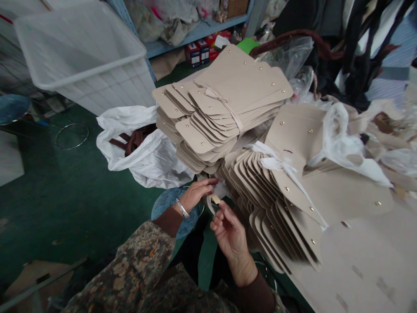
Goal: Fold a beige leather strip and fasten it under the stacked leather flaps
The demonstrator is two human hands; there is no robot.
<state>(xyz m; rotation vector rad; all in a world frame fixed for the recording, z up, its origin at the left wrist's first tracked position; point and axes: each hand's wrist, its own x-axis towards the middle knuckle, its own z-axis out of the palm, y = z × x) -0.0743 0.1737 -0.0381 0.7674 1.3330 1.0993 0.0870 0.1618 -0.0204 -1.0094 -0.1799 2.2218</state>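
At lower centre, the left hand (198, 191) and right hand (228, 230) pinch a small beige strip (213, 202) together, seemingly threading it; next needs steady alignment.

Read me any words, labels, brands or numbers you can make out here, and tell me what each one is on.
No text can be read.
Small boxes on the floor under the shelf: printed, but too small and blurred to read.
Tan leather pieces, white crate, white bag: no lettering shows.
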